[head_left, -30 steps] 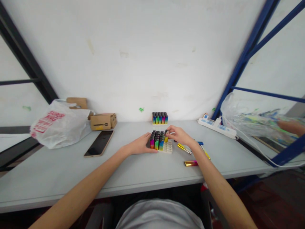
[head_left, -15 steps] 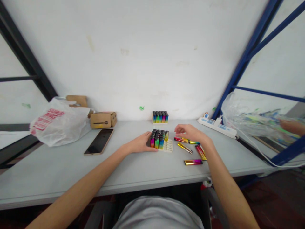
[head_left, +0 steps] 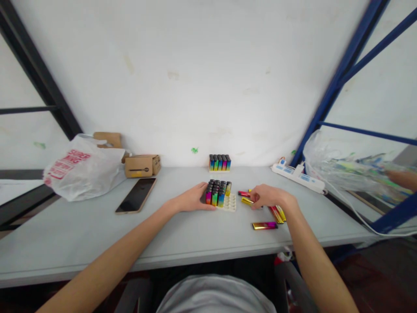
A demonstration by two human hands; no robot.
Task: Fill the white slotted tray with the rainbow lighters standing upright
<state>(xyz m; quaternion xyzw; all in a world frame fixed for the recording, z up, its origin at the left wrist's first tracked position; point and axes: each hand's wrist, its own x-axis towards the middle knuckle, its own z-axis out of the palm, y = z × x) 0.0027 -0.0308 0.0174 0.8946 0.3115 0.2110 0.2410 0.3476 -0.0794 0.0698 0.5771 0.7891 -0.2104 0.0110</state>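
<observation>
My left hand (head_left: 193, 198) is wrapped around the left side of a white tray (head_left: 230, 203) with round holes. Several shiny multicoloured lighters (head_left: 215, 194) stand upright in the tray's left part, and bare holes show at its right. Over the loose lighters, my right hand (head_left: 267, 196) has its fingertips closed on a yellow lighter (head_left: 246, 201) lying on the table. Beside that hand lie a red lighter (head_left: 243, 194) and several red and yellow lighters (head_left: 277, 214). Closer to the front edge is a gold and purple lighter (head_left: 264, 225).
At the wall stands a second block of upright lighters (head_left: 220, 162). On the left are a phone (head_left: 136, 195), a cardboard box (head_left: 142, 166) and a white plastic bag (head_left: 84, 167). A power strip (head_left: 298, 177) lies at right; another person's hand (head_left: 402, 179) shows beyond the blue frame.
My right hand has moved down from above the loose lighters to the yellow lighter and closed its fingertips on it. My left hand stays at the tray.
</observation>
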